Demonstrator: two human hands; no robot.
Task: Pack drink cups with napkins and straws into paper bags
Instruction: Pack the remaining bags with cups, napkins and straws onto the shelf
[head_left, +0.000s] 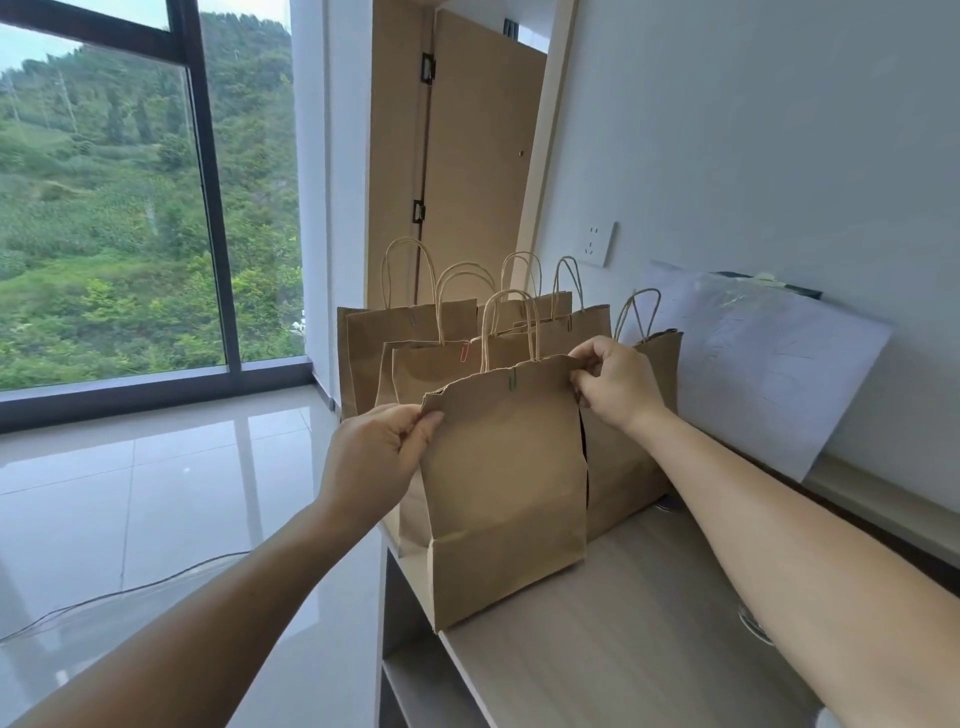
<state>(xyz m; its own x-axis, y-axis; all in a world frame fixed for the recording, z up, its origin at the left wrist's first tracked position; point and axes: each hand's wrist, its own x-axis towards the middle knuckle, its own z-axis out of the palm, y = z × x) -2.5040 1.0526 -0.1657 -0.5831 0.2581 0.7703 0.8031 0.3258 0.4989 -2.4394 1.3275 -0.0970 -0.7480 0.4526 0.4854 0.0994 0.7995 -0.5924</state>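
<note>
A brown paper bag (506, 483) with twisted handles stands upright at the left end of the light wooden desk (634, 623). Its top is closed with a dark paper clip (512, 383). My left hand (376, 457) pinches the bag's upper left corner. My right hand (615, 382) pinches its upper right corner. Behind it stand several more brown paper bags (410, 332), their tops also clipped, one with a red clip (465, 352). No cups, napkins or straws are visible; the bags' contents are hidden.
A white plastic-wrapped sheet (769, 358) leans on the wall behind the desk. A wall socket (597, 244) sits above. Open shelves (415, 670) lie under the desk's left end. Glossy tiled floor (156, 493) with a cable (119, 592) lies to the left, below a large window.
</note>
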